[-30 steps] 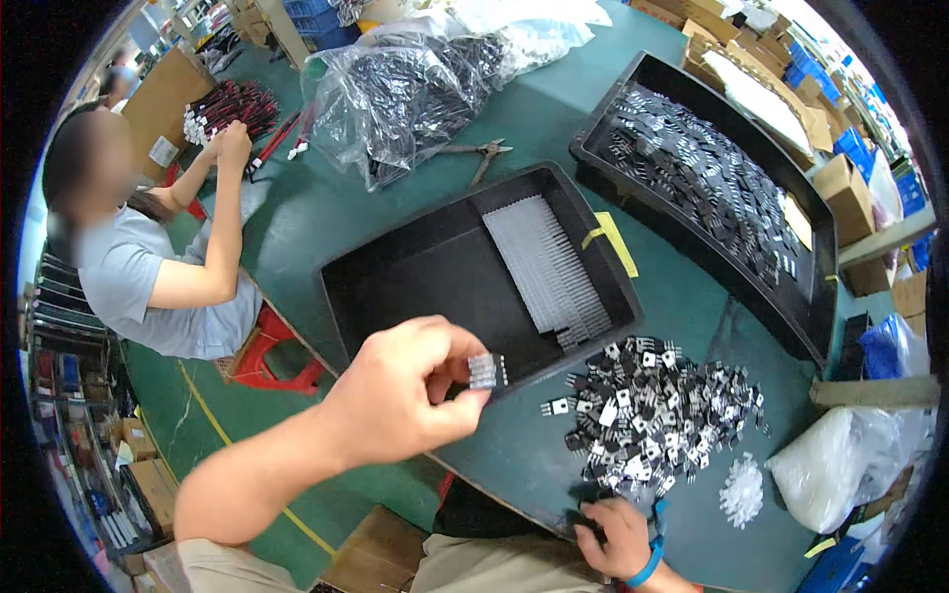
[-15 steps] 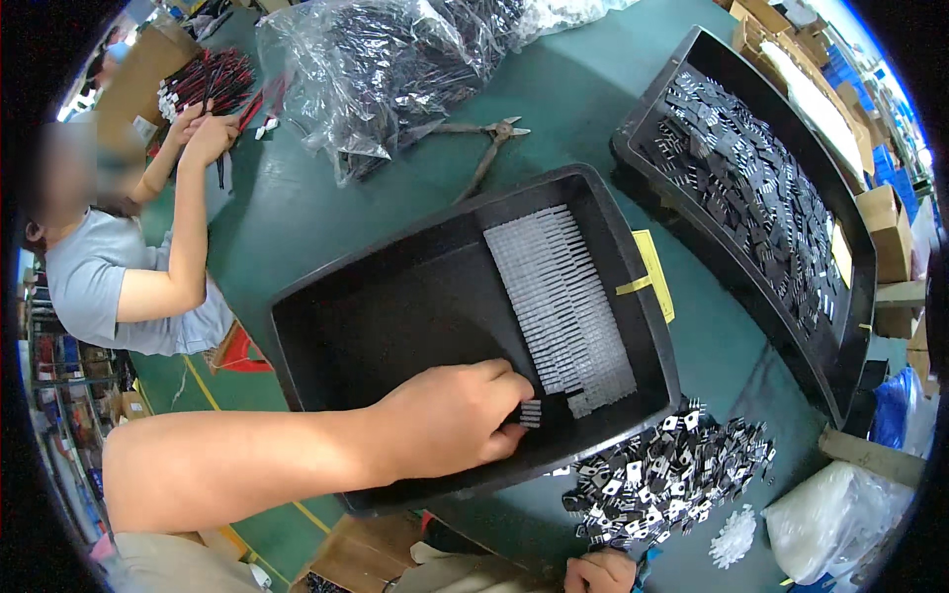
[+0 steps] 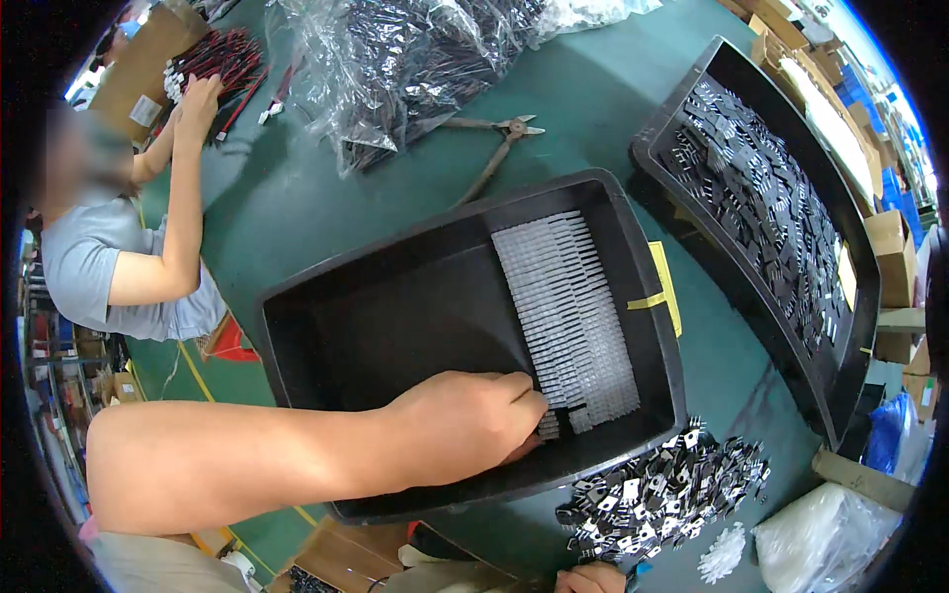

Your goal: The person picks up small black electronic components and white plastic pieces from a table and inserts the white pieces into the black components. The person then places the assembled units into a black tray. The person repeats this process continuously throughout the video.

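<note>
My left hand (image 3: 479, 420) reaches into a black plastic tray (image 3: 381, 499), its fingers pinched at the lower end of a neat block of small whitish-grey sleeved pieces (image 3: 568, 316). A small group of these pieces (image 3: 550, 425) shows at the fingertips, touching or very near the row's end; the fingers hide most of the contact. At the bottom edge my right hand (image 3: 590, 578) is only partly in view, its fingers curled, and what they hold cannot be made out. Beside it lies a heap of black-and-silver legged electronic components (image 3: 662, 489), with a small pile of white bits (image 3: 724, 553).
A second black tray (image 3: 645, 148) full of black components stands at the right. Pliers (image 3: 504, 143) and a clear plastic bag (image 3: 395, 79) lie beyond the near tray. A co-worker (image 3: 129, 257) handles red and black wires at left. A white bag (image 3: 825, 539) sits at lower right.
My left hand has moved slightly right and brought the small pieces it held against or beside the end of the row. My right hand sits slightly lower. The co-worker's hands have shifted.
</note>
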Motion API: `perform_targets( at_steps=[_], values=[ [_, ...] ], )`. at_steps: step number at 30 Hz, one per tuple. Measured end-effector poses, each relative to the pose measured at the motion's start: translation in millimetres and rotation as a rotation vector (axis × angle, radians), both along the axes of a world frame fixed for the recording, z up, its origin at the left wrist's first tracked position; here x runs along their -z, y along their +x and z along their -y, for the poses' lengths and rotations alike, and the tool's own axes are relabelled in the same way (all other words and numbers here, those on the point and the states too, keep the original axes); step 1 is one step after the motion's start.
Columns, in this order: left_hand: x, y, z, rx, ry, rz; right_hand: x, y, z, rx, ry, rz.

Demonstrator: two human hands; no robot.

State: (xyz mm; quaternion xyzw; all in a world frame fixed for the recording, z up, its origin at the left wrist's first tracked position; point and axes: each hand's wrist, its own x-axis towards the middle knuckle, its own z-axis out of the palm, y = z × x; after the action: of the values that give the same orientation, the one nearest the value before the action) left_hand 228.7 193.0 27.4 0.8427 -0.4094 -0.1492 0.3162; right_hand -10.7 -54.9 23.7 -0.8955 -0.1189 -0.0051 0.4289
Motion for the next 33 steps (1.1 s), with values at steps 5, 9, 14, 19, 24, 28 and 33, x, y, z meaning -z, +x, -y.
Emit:
perform_targets(
  at_steps=[5, 9, 14, 19, 24, 28, 33],
  values=[
    [0.2, 1.4, -1.1, 0.015, 0.065, 0.166, 0.2, 0.7, 3.8, -0.027, 0.003, 0.0],
    [0.0, 5.2, 0.5, 0.04, 0.099, 0.192, 1.7, -0.6, 2.9, -0.016, 0.006, 0.006],
    [3.9, 4.0, 3.1, 0.036, 0.08, 0.175, 1.3, 0.7, 3.3, -0.018, 0.008, 0.014],
    [4.8, 5.7, 1.6, 0.03, 0.103, 0.178, 1.9, -0.6, 3.9, -0.01, 0.011, 0.016],
    [4.2, 8.4, 3.4, -0.036, 0.146, 0.197, 0.1, 1.7, 3.9, -0.015, 0.016, 0.01],
    [1.8, 10.1, 6.4, -0.069, 0.205, 0.169, -0.1, 2.0, 4.2, -0.013, 0.038, 0.006],
    [-3.1, 12.6, 4.5, -0.034, 0.216, 0.136, -0.3, 2.1, 5.5, -0.04, 0.027, 0.007]
  ],
)
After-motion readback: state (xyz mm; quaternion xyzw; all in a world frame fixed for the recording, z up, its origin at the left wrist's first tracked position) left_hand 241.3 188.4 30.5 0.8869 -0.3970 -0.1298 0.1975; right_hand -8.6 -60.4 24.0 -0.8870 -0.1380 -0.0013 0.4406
